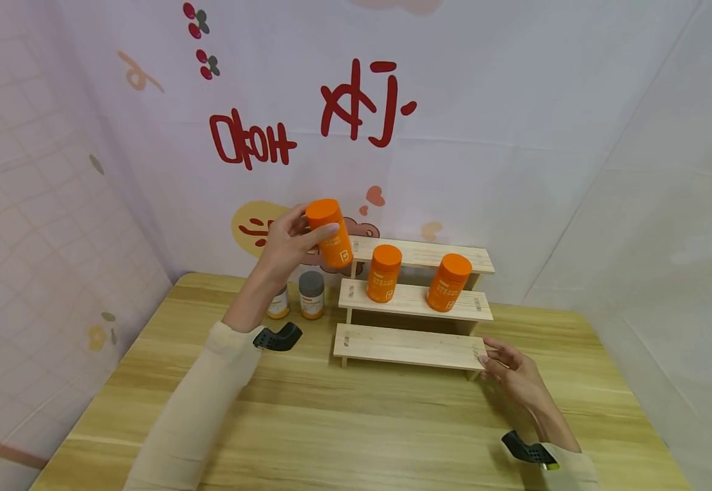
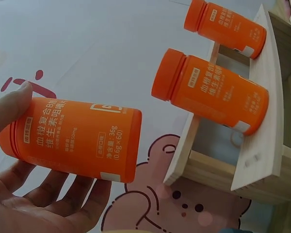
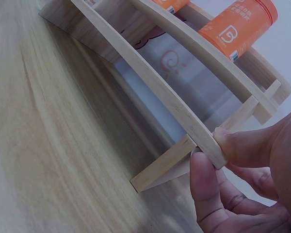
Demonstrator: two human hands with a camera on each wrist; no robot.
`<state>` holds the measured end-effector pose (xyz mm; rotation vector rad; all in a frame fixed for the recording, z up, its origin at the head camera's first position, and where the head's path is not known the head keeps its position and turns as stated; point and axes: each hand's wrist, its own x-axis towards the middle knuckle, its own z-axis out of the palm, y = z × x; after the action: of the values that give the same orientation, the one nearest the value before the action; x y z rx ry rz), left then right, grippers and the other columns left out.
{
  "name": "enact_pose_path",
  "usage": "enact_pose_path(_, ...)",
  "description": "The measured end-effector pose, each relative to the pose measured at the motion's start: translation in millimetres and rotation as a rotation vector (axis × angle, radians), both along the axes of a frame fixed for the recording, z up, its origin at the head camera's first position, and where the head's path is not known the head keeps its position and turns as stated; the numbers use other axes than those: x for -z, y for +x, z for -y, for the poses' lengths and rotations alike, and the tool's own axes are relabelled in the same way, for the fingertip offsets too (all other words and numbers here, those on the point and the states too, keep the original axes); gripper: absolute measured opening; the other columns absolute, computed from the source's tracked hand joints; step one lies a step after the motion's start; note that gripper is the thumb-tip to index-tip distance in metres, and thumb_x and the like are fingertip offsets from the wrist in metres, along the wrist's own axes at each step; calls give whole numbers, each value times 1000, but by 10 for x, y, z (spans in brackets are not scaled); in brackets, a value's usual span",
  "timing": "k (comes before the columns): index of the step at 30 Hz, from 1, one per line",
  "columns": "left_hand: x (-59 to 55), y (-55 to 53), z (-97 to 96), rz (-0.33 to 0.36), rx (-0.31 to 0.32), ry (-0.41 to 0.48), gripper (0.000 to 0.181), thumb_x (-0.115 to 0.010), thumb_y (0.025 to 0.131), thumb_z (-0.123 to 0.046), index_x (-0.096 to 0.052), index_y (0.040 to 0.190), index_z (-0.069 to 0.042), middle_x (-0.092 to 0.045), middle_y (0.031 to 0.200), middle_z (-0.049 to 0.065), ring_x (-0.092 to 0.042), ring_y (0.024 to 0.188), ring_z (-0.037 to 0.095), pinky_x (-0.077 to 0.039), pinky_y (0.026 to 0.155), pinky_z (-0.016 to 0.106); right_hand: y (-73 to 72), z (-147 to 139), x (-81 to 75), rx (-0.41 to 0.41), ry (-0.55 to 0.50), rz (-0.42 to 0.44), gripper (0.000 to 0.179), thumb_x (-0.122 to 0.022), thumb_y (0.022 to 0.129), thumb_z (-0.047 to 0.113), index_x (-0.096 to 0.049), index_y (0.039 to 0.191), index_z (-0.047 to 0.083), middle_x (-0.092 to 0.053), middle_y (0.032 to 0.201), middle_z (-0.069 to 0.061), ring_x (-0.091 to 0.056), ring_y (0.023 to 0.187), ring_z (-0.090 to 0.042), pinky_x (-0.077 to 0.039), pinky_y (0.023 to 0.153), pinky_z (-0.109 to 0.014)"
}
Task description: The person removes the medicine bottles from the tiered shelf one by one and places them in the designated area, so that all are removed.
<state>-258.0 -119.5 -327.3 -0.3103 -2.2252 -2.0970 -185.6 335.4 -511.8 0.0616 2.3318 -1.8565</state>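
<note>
An orange pill bottle (image 1: pixel 331 235) with an orange lid is gripped by my left hand (image 1: pixel 288 242), held tilted in the air by the left end of a stepped wooden shelf (image 1: pixel 411 346). In the left wrist view, the thumb lies on the held bottle (image 2: pixel 77 138) near its lid and the fingers curl beneath. Two matching orange bottles (image 1: pixel 383 274) (image 1: pixel 449 283) stand upright on the middle step, apart from each other. My right hand (image 1: pixel 515 378) pinches the right end of the lowest step between thumb and fingers, plain in the right wrist view.
Behind my left forearm, two smaller grey-lidded bottles (image 1: pixel 312 295) (image 1: pixel 279 303) stand on the wooden table (image 1: pixel 356 429), left of the shelf. A printed cloth backdrop (image 1: pixel 485 136) rises just behind the table and along its sides. The shelf's top step (image 1: pixel 423 254) is nearest the backdrop.
</note>
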Motion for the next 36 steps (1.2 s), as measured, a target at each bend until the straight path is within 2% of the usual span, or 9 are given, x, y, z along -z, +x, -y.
enact_pose_path(4,63,45,54,25,-21,2,56,-76,94,-34,-55,145,-23,-63,138,8,-62,123,27,-63,89,37,3,-5,13,2,11,4,59,-65,101,13,-41,153,-2,-64,112,6,-66,95,-5,-62,84,-25)
enact_pose_path(7,125,72,102,42,-37,-3,57,-77,94,-33,-55,145,-21,-63,138,8,-62,121,24,-60,91,33,4,-9,15,1,7,9,58,-65,102,13,-41,153,-2,-64,112,6,-66,95,-5,-62,84,-25)
enact_pose_path(13,273,109,200,70,-52,-1,62,-77,94,-31,-51,149,-20,-61,141,8,-60,124,23,-55,102,35,-6,-14,15,10,-15,14,58,-66,101,12,-42,152,-3,-64,111,6,-66,94,-5,-62,83,-25)
enact_pose_path(19,416,149,273,81,-52,-40,60,-76,95,-30,-52,148,-18,-61,142,10,-60,126,25,-55,100,31,2,-11,10,5,1,14,58,-65,101,12,-41,153,-2,-64,112,5,-66,95,-5,-61,85,-24)
enact_pose_path(28,645,199,344,102,-43,-54,64,-78,93,-31,-51,150,-18,-61,144,10,-60,128,26,-51,109,40,16,-5,13,-4,26,1,59,-64,102,14,-40,153,-3,-61,118,-1,-65,97,-4,-61,87,-24)
enact_pose_path(36,859,250,385,105,-29,-42,61,-80,90,-31,-55,146,-21,-63,140,7,-63,119,17,-54,100,25,-6,-9,19,2,11,-1,58,-64,102,12,-40,152,-3,-62,117,1,-66,97,-4,-61,85,-25)
